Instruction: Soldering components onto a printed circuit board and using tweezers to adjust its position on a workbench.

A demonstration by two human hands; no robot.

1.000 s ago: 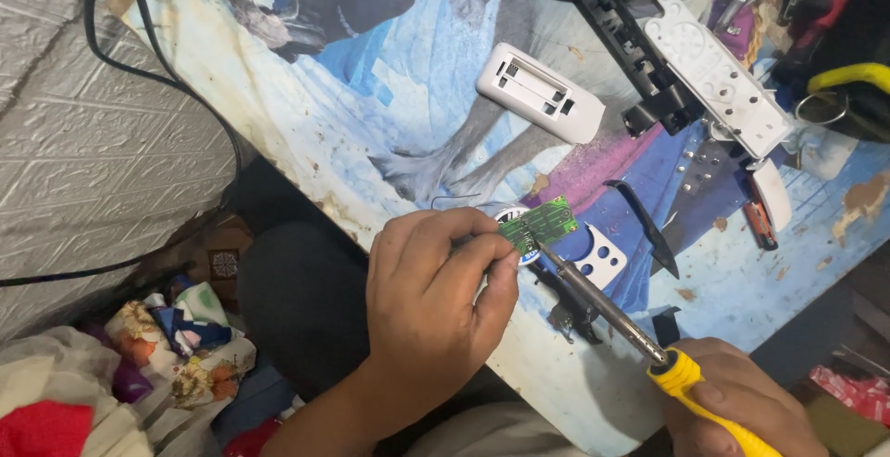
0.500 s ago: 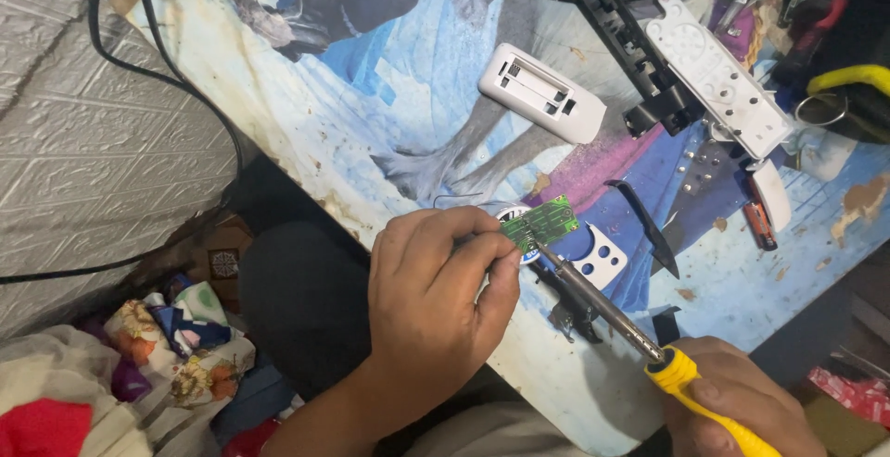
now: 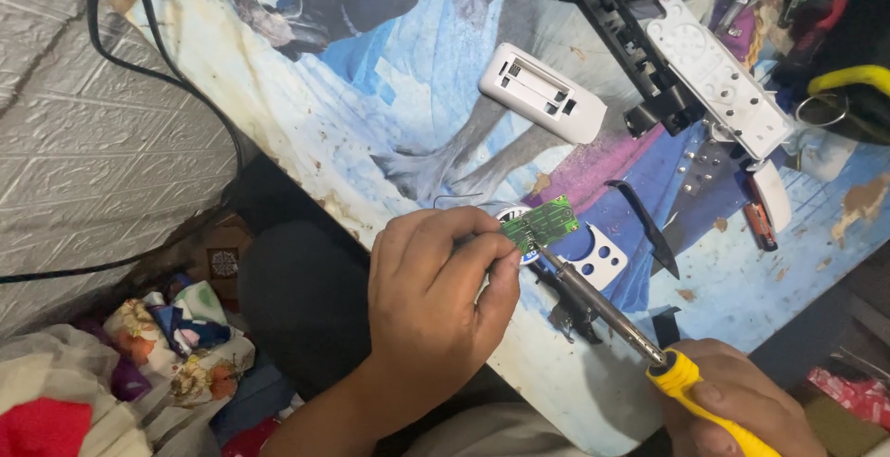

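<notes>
While your left hand [image 3: 436,304] pinches the small green circuit board [image 3: 542,223] above the printed table cover [image 3: 408,95], your right hand [image 3: 742,411] is closed around the yellow-handled soldering iron [image 3: 630,327], its tip touching the board's near edge. A white remote casing [image 3: 542,93] lies well apart.

Even, fairly bright light, soft shadows, slight softness at the edges, no strong glare.
</notes>
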